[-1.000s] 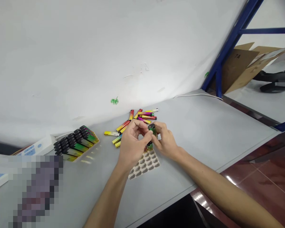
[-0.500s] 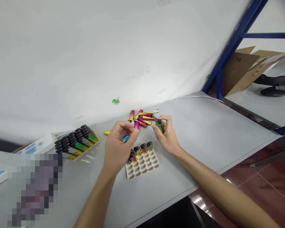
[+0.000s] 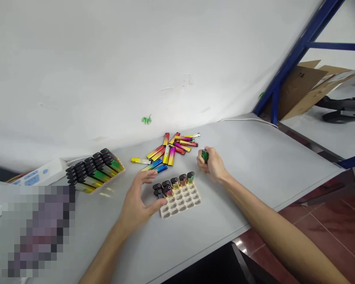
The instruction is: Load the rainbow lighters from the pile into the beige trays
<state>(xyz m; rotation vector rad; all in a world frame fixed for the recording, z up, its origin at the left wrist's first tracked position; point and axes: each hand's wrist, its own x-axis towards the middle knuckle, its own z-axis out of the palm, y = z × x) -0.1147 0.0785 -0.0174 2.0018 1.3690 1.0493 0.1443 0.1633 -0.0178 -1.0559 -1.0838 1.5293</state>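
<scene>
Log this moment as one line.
right hand: shut on green lighter | left hand: open, beside tray | standing lighters: along tray's far edge | loose lighters: piled beyond tray

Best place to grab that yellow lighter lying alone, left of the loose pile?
Pinch its long sides mid-body, coming from above: the yellow lighter lies flat on the table, lengthwise left to right, with its middle clear.

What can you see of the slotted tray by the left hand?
The tray is a beige moulded sheet, plastic by its look, with rows of oval pockets. It lies flat on the grey table. Its far pockets hold upright black-capped lighters; the nearer pockets are empty. The left hand lies open at its left corner.
</scene>
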